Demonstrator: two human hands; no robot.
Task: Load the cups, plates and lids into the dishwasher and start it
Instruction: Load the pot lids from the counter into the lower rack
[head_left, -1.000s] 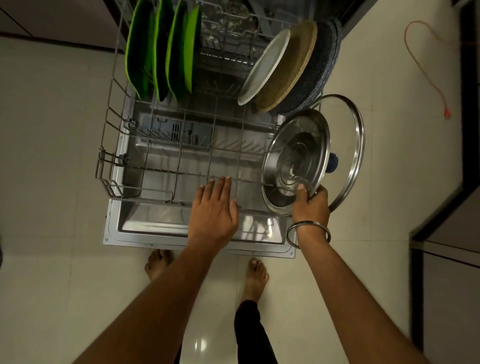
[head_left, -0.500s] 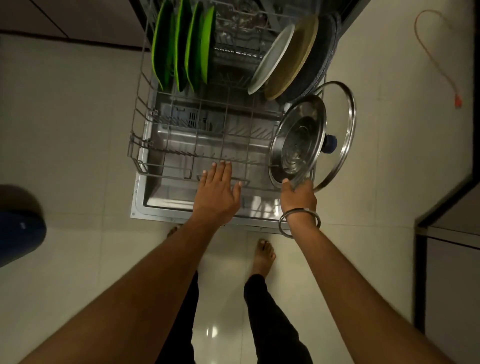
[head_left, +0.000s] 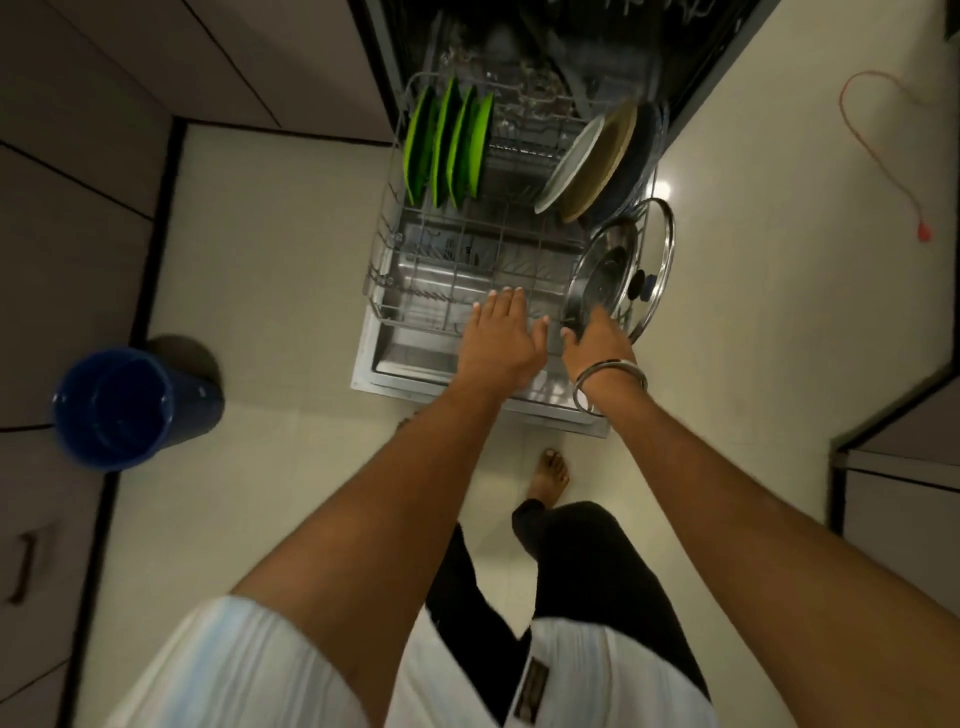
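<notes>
Lower rack (head_left: 400, 291): pulled out over the open dishwasher door (head_left: 395, 374), so each slot can be reached from above.
Green plates (head_left: 447, 143): four, on edge in the back left tines, likely so water reaches both faces.
Round plates (head_left: 592, 161): three that I can count, one white, one tan, one dark, leaning together at the back right.
Lids: two at the front right corner, both on edge; a steel lid (head_left: 602, 280) inside the rack and a glass lid (head_left: 660, 270) with a dark knob just behind it, at the rack's right side.
Left hand (head_left: 501, 340): fingers straight and spread, resting on the rack's front rail, probably steadying it.
Right hand (head_left: 597, 338): fingers loose and released, just beside the steel lid's lower edge; touching or not, I cannot tell. A metal bangle (head_left: 610, 382) sits on the wrist.
Cups: none visible in the lower rack.
Blue bucket (head_left: 119, 405): one, on the floor, well apart to the left.
Judgement: lids look seated; starting remains.
</notes>
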